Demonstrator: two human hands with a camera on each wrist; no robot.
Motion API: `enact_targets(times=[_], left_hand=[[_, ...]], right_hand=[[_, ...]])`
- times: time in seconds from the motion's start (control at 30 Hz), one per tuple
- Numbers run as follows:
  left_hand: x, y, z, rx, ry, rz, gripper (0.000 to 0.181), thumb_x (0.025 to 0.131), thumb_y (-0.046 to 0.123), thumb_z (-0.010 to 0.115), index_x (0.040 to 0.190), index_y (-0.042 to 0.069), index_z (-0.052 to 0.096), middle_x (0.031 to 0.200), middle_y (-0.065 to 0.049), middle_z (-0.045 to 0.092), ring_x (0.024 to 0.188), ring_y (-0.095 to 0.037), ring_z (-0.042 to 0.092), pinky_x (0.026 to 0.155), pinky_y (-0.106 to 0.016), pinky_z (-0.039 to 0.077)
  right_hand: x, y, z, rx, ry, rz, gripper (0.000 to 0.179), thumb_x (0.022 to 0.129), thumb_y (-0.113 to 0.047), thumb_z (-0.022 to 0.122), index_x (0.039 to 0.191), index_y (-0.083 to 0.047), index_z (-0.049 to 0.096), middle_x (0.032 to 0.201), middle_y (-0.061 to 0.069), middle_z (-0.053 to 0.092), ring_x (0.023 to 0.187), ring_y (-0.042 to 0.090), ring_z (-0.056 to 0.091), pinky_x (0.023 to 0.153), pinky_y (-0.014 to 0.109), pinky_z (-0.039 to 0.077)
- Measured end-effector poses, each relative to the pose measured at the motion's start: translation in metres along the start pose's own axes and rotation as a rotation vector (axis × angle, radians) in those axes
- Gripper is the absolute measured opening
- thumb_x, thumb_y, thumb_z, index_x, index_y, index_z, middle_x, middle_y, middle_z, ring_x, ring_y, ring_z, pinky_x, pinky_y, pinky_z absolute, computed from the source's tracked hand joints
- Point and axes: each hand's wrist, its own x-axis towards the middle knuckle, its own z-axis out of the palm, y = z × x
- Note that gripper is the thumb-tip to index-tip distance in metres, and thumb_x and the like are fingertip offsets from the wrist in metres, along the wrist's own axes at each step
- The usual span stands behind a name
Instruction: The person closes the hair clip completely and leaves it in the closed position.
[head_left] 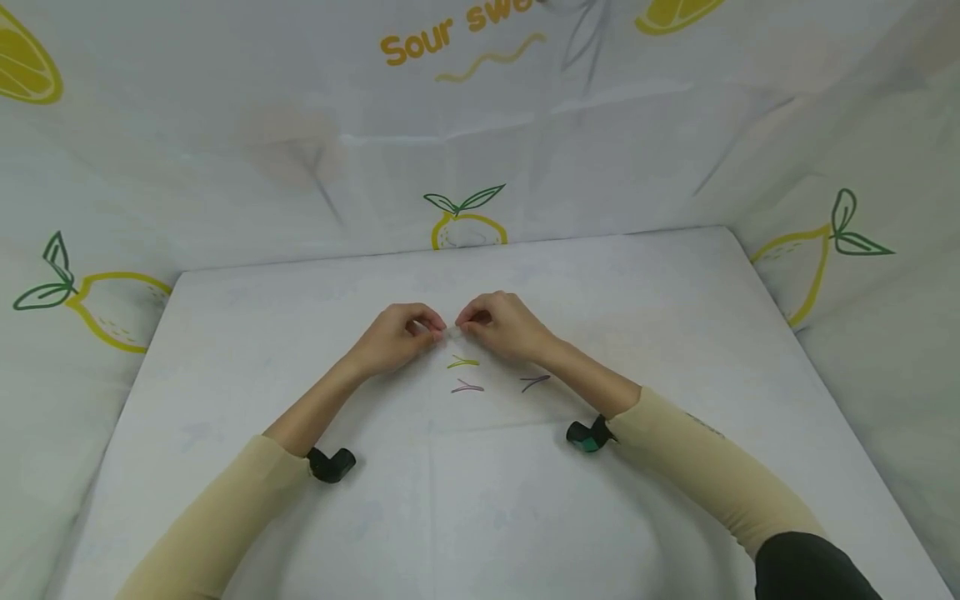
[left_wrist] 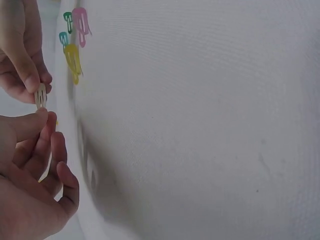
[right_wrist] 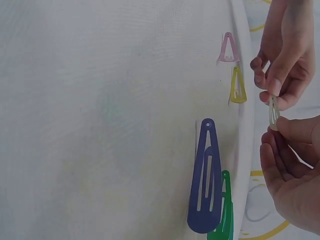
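Note:
A small cream snap hair clip (right_wrist: 273, 114) is stretched between my two hands above the white table (head_left: 480, 517). One end is pinched by my left hand (head_left: 401, 337), thumb against fingertips. My right hand (head_left: 510, 325) pinches the other end, its remaining fingers curled. In the head view the clip is tiny and mostly covered by fingertips. On the table nearer me lie a yellow hair clip (head_left: 462, 362), a pink one (head_left: 468, 387) and a purple one (head_left: 535, 382). A green clip (left_wrist: 68, 22) and a teal one (left_wrist: 63, 39) show in the left wrist view.
White cloth printed with lemons (head_left: 469, 229) rises behind the table and along both sides. Beige sleeves (head_left: 225, 508) cover my forearms, and a dark wrist camera (head_left: 331, 465) sticks inward from the left cuff, with another (head_left: 589, 435) at the right cuff.

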Motion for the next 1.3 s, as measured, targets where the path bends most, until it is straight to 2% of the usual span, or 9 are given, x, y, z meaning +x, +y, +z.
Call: enact_targets(times=[0.17, 0.3, 0.63, 0.93, 1.17, 1.3], left_hand=[[-0.002, 0.004, -0.002, -0.022, 0.027, -0.005, 0.012, 0.103, 0.013, 0.073, 0.112, 0.006, 0.078, 0.113, -0.013, 0.078, 0.086, -0.020, 0.067, 0.074, -0.028, 0.053], [-0.006, 0.010, -0.004, -0.035, 0.043, -0.010, 0.013, 0.103, 0.014, 0.073, 0.113, 0.006, 0.078, 0.113, -0.013, 0.078, 0.088, -0.023, 0.069, 0.075, -0.027, 0.053], [-0.012, 0.012, -0.006, -0.070, 0.081, 0.007, 0.014, 0.104, 0.014, 0.073, 0.114, 0.005, 0.077, 0.110, -0.014, 0.080, 0.090, -0.021, 0.067, 0.076, -0.024, 0.050], [-0.017, 0.017, -0.009, -0.146, 0.065, -0.038, 0.013, 0.105, 0.017, 0.073, 0.114, 0.009, 0.077, 0.110, -0.018, 0.079, 0.096, -0.036, 0.071, 0.076, -0.025, 0.049], [-0.018, 0.019, -0.009, -0.158, 0.065, -0.010, 0.013, 0.105, 0.013, 0.071, 0.113, 0.005, 0.077, 0.109, -0.021, 0.078, 0.095, -0.038, 0.069, 0.075, -0.024, 0.049], [-0.019, 0.020, -0.009, -0.163, 0.067, -0.024, 0.012, 0.105, 0.012, 0.071, 0.111, 0.005, 0.077, 0.107, -0.021, 0.078, 0.094, -0.037, 0.068, 0.073, -0.023, 0.048]], right_hand=[[-0.001, 0.001, -0.001, 0.035, 0.026, -0.025, 0.014, 0.104, -0.008, 0.071, 0.111, 0.000, 0.080, 0.108, 0.013, 0.082, 0.104, 0.026, 0.077, 0.099, 0.040, 0.062], [-0.002, 0.001, -0.003, 0.059, 0.035, -0.027, 0.014, 0.105, -0.010, 0.071, 0.112, -0.002, 0.080, 0.109, 0.012, 0.082, 0.106, 0.026, 0.077, 0.100, 0.040, 0.062], [-0.007, -0.005, -0.007, 0.112, 0.043, -0.040, 0.016, 0.105, -0.014, 0.072, 0.112, -0.003, 0.080, 0.108, 0.011, 0.082, 0.107, 0.024, 0.077, 0.104, 0.040, 0.061], [-0.010, -0.007, -0.009, 0.179, 0.042, -0.058, 0.014, 0.105, -0.012, 0.072, 0.112, -0.002, 0.080, 0.110, 0.014, 0.082, 0.105, 0.024, 0.076, 0.102, 0.041, 0.061], [-0.010, -0.003, -0.009, 0.201, 0.025, -0.084, 0.012, 0.104, -0.009, 0.072, 0.110, -0.002, 0.079, 0.107, 0.016, 0.081, 0.100, 0.025, 0.074, 0.096, 0.035, 0.060], [-0.010, -0.003, -0.009, 0.208, 0.005, -0.095, 0.012, 0.104, -0.010, 0.072, 0.108, -0.002, 0.079, 0.105, 0.015, 0.080, 0.098, 0.021, 0.072, 0.098, 0.035, 0.060]])
